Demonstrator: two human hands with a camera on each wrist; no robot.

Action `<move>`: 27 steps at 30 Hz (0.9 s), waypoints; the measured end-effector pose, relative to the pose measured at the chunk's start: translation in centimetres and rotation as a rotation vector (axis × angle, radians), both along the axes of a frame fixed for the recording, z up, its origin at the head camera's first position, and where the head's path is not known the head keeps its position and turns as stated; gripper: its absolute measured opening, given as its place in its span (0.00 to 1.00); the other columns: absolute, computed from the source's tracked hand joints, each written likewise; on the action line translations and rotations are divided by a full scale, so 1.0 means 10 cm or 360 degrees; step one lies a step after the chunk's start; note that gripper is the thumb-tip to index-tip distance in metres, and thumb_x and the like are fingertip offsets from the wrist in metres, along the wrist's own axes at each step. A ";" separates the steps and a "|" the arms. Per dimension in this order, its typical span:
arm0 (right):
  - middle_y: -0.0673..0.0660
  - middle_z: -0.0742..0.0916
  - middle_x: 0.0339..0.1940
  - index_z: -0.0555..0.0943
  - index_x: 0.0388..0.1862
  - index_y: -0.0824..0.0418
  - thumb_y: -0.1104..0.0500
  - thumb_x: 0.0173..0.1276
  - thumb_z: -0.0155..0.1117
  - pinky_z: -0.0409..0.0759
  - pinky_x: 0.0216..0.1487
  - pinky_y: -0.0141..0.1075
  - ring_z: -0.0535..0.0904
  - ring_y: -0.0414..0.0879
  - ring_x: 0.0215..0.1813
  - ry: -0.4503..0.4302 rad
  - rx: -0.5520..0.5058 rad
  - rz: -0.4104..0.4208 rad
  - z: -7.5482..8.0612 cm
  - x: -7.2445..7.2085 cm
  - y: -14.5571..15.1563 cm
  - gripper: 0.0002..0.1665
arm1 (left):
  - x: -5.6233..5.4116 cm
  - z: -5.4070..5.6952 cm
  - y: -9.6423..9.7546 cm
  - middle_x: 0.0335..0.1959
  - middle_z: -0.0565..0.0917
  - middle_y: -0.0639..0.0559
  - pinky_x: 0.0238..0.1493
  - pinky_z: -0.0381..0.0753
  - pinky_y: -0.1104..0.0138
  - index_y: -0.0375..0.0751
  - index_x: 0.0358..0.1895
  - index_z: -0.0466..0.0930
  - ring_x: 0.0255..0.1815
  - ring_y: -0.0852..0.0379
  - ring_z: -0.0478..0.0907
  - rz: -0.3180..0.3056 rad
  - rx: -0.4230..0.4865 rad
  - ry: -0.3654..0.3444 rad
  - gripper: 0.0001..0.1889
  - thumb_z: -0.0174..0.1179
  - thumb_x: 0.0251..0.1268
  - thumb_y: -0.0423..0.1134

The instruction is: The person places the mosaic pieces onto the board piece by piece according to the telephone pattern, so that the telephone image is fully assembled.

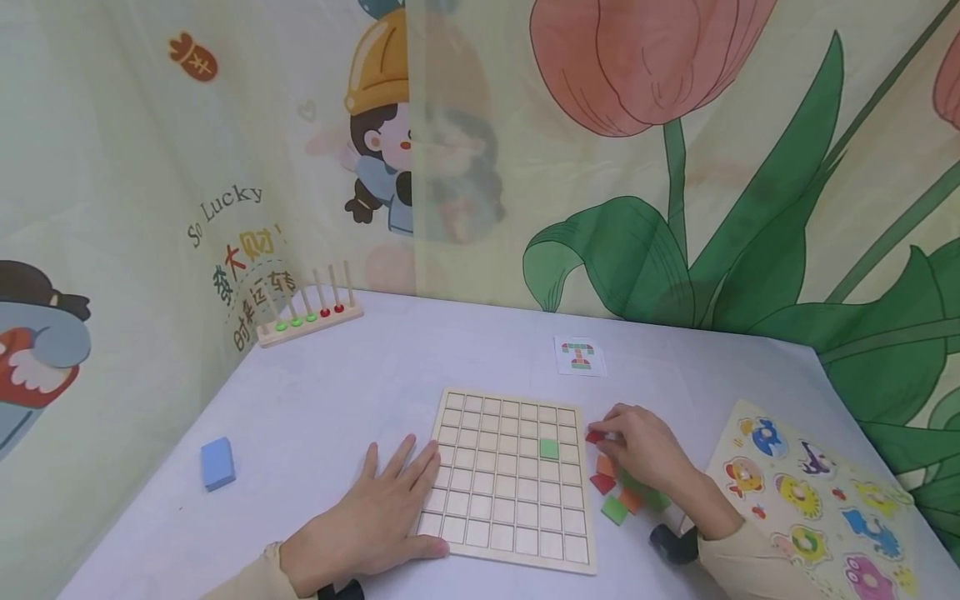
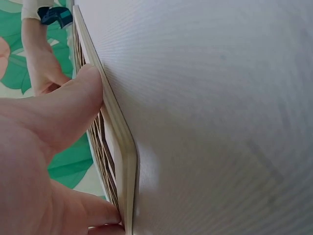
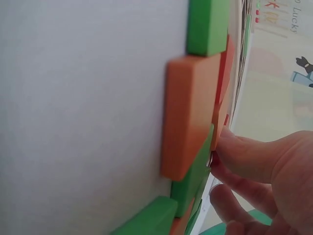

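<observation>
A wooden grid board (image 1: 504, 486) lies on the table with one green square block (image 1: 549, 449) in a cell toward its upper right. My left hand (image 1: 382, 515) rests along the board's left edge, fingers spread and thumb at the lower left corner; the left wrist view shows the thumb (image 2: 88, 90) against the rim. Just right of the board, my right hand (image 1: 647, 448) pinches a small red block (image 1: 595, 436) between thumb and fingertips. Beneath and beside that hand lie loose blocks, among them a red one (image 1: 602, 483), a green one (image 1: 615, 510) and an orange one (image 3: 193, 115).
Behind the board lies a card (image 1: 580, 357) printed with a pattern of coloured shapes. A bead counting rack (image 1: 311, 323) stands at the back left, a blue block (image 1: 217, 463) at the left. On the right is a picture puzzle board (image 1: 821, 508). Printed cloth hangs behind.
</observation>
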State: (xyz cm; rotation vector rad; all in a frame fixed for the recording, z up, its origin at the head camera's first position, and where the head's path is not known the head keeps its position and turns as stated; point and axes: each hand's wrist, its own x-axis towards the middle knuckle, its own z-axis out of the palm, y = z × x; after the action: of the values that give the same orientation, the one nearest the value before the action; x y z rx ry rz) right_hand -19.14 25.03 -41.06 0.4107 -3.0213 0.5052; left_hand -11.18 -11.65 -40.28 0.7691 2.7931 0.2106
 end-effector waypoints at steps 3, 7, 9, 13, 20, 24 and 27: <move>0.48 0.86 0.34 0.91 0.50 0.57 0.62 0.58 0.80 0.73 0.33 0.30 0.73 0.41 0.35 -0.0020 -0.0005 -0.0031 -0.01 0.00 0.01 0.19 | 0.00 0.00 0.00 0.85 0.54 0.43 0.72 0.45 0.25 0.34 0.80 0.56 0.86 0.35 0.45 0.0003 -0.0005 -0.0001 0.57 0.54 0.60 0.77; 0.47 0.83 0.30 0.90 0.52 0.57 0.59 0.58 0.80 0.70 0.30 0.30 0.71 0.41 0.33 -0.0063 -0.0008 -0.0072 -0.01 0.00 0.02 0.21 | 0.00 -0.01 0.01 0.85 0.54 0.43 0.72 0.45 0.25 0.35 0.81 0.56 0.86 0.35 0.45 0.0005 -0.0015 -0.0001 0.58 0.54 0.60 0.77; 0.48 0.83 0.30 0.90 0.53 0.57 0.58 0.58 0.81 0.70 0.29 0.29 0.71 0.41 0.32 -0.0076 -0.0002 -0.0071 -0.01 0.00 0.03 0.22 | 0.00 0.00 0.01 0.85 0.54 0.43 0.72 0.45 0.25 0.34 0.81 0.56 0.86 0.35 0.45 0.0003 -0.0019 0.0003 0.57 0.55 0.60 0.77; 0.49 0.85 0.35 0.89 0.55 0.57 0.59 0.57 0.81 0.72 0.32 0.29 0.73 0.41 0.35 -0.0080 0.0003 -0.0037 -0.01 0.01 0.04 0.24 | 0.00 -0.01 0.00 0.85 0.54 0.42 0.72 0.46 0.25 0.34 0.80 0.56 0.86 0.35 0.46 -0.0007 -0.0013 0.0017 0.57 0.54 0.61 0.77; 0.49 0.86 0.37 0.90 0.52 0.58 0.63 0.59 0.79 0.76 0.34 0.28 0.74 0.40 0.35 -0.0060 -0.0023 0.0018 -0.01 0.02 0.02 0.20 | 0.01 0.00 -0.01 0.85 0.54 0.42 0.72 0.46 0.24 0.34 0.80 0.56 0.86 0.35 0.46 -0.0017 -0.0010 0.0031 0.57 0.54 0.61 0.77; 0.51 0.87 0.37 0.91 0.50 0.58 0.62 0.58 0.80 0.77 0.35 0.29 0.75 0.41 0.36 -0.0039 0.0023 -0.0016 0.01 0.03 0.00 0.19 | 0.00 0.00 0.00 0.85 0.54 0.42 0.72 0.46 0.24 0.34 0.80 0.56 0.86 0.35 0.46 -0.0013 -0.0002 0.0021 0.57 0.54 0.61 0.77; 0.52 0.88 0.38 0.91 0.49 0.59 0.61 0.58 0.80 0.79 0.36 0.32 0.75 0.42 0.36 -0.0022 0.0055 -0.0047 0.03 0.04 -0.02 0.19 | 0.00 -0.01 0.00 0.85 0.54 0.42 0.72 0.45 0.24 0.34 0.80 0.56 0.86 0.35 0.46 -0.0007 0.0012 0.0004 0.57 0.55 0.61 0.76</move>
State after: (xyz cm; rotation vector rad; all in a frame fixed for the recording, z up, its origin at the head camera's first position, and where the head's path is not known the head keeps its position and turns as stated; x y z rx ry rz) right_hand -18.77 24.86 -40.79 0.3654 -3.0483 0.4567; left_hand -11.17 -11.67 -40.33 0.7776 2.7941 0.2201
